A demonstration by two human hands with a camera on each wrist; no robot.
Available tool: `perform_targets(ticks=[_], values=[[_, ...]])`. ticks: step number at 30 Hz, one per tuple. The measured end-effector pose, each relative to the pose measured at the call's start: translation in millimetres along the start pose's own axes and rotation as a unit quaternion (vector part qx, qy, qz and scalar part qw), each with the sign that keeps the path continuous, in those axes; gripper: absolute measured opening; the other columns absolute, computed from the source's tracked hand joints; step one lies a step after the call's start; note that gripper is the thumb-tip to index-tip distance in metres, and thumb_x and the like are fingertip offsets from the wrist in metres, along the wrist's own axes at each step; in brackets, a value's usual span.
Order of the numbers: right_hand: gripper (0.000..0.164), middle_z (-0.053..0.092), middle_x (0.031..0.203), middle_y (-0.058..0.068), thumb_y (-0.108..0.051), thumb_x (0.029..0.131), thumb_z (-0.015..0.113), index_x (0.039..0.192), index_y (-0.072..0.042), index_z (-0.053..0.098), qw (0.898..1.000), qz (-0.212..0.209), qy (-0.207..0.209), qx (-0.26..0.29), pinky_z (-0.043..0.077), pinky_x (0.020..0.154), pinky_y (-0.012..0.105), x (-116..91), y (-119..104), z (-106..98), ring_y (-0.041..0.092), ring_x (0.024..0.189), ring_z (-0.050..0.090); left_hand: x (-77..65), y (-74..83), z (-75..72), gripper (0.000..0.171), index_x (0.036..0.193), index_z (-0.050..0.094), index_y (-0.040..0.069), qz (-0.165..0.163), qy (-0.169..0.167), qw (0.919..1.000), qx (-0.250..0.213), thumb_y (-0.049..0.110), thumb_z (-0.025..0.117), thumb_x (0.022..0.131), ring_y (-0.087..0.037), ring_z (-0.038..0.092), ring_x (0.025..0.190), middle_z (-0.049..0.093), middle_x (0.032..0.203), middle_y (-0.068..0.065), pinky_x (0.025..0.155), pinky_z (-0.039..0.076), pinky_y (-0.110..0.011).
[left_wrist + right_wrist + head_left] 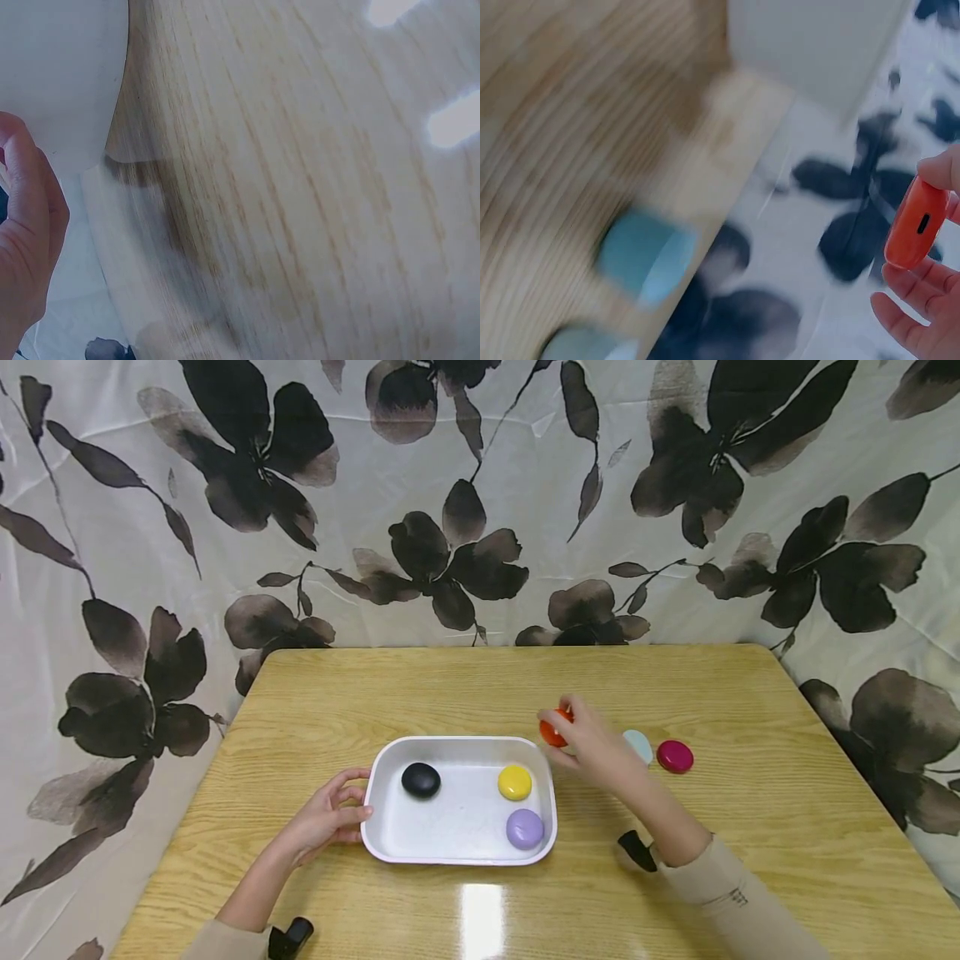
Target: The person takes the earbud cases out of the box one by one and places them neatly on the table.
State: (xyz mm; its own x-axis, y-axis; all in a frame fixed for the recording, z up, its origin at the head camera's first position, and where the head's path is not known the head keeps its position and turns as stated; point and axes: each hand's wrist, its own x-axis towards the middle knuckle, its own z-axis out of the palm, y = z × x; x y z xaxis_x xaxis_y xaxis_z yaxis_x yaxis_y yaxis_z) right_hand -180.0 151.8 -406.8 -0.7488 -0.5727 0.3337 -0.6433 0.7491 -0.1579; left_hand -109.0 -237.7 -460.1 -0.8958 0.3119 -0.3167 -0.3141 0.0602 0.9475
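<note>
My left hand (pixel 333 812) holds the left end of a white tray (pixel 461 858), with the thumb over its rim. That tray's outer wall (pixel 60 75) fills the corner of the left wrist view. Inside the tray are a black rounded piece (pixel 421 780), a yellow disc (pixel 514 782) and a lilac disc (pixel 524 829). Just past the tray's right back corner, my right hand (pixel 596 745) pinches an orange-red rounded disc (pixel 555 727) above the table. A small dark slot shows in the edge of this disc (pixel 911 232) in the right wrist view.
On the wooden table (pixel 750 827), right of the tray, lie a pale blue disc (pixel 638 745), partly behind the right forearm, and a magenta disc (pixel 675 756). A flower-patterned cloth (pixel 555 543) hangs behind the table.
</note>
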Motion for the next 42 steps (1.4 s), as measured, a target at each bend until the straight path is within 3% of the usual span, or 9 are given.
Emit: perform_targets(ticks=[5,12,18,21,24,31,42], values=[[0.048,0.043,0.104,0.022,-0.012,0.075,0.074,0.115,-0.007,0.049,0.999,0.047,0.024,-0.01,0.045,0.068,0.043,-24,40,-12,0.034,0.084,0.045,-0.4,-0.9,0.9,0.06,0.135,0.025,0.001,-0.002,0.002,1.0,0.0,0.001,0.059,0.086,-0.02,0.059,0.078,0.05,0.093,-0.004,0.064,0.055,-0.033],[0.047,0.036,0.102,0.03,-0.003,0.076,0.07,0.115,0.0,0.046,0.989,0.133,0.055,0.022,0.044,0.065,0.052,-64,92,-20,0.042,0.085,0.042,-1.0,-1.0,1.4,0.062,0.136,0.025,0.002,-0.004,0.006,1.0,0.004,0.003,0.061,0.086,-0.02,0.059,0.078,0.051,0.094,-0.004,0.064,0.054,-0.033],[0.046,0.032,0.103,0.034,-0.006,0.077,0.068,0.115,0.0,0.043,0.975,0.22,0.039,0.007,0.043,0.057,0.055,-101,126,-26,0.047,0.076,0.044,-0.4,-0.6,1.2,0.06,0.136,0.024,0.001,-0.004,0.002,1.0,0.004,0.002,0.059,0.086,-0.021,0.059,0.079,0.05,0.095,-0.005,0.064,0.055,-0.033],[0.047,0.033,0.101,0.037,-0.004,0.075,0.07,0.113,0.002,0.043,0.972,0.233,0.036,-0.005,0.04,0.058,0.058,-116,140,-26,0.05,0.076,0.042,0.1,-0.5,1.1,0.06,0.136,0.024,0.002,-0.005,0.002,1.0,0.006,0.002,0.058,0.087,-0.021,0.059,0.078,0.05,0.096,-0.006,0.064,0.055,-0.032],[0.045,0.034,0.096,0.037,-0.005,0.076,0.071,0.11,0.003,0.043,0.97,0.24,0.022,-0.02,0.037,0.059,0.059,-127,150,-25,0.051,0.079,0.04,0.3,-0.5,1.0,0.061,0.136,0.025,0.002,-0.006,0.004,1.0,0.006,0.003,0.059,0.086,-0.021,0.059,0.078,0.05,0.096,-0.006,0.064,0.055,-0.032],[0.043,0.032,0.097,0.037,-0.008,0.08,0.066,0.113,0.002,0.04,0.961,0.268,-0.061,-0.015,0.039,0.058,0.056,-139,161,-19,0.051,0.083,0.038,0.7,0.1,-0.9,0.063,0.137,0.023,0.002,-0.006,0.0,1.0,0.002,0.004,0.06,0.086,-0.02,0.059,0.08,0.05,0.098,-0.008,0.065,0.055,-0.034],[0.04,0.032,0.094,0.035,-0.008,0.08,0.065,0.11,0.0,0.04,0.956,0.271,-0.107,0.018,0.041,0.059,0.056,-139,169,-8,0.049,0.08,0.041,3.3,3.0,-4.4,0.062,0.137,0.023,0.001,-0.011,0.003,0.9999,0.008,0.003,0.059,0.086,-0.019,0.058,0.078,0.05,0.096,-0.005,0.064,0.054,-0.033]])
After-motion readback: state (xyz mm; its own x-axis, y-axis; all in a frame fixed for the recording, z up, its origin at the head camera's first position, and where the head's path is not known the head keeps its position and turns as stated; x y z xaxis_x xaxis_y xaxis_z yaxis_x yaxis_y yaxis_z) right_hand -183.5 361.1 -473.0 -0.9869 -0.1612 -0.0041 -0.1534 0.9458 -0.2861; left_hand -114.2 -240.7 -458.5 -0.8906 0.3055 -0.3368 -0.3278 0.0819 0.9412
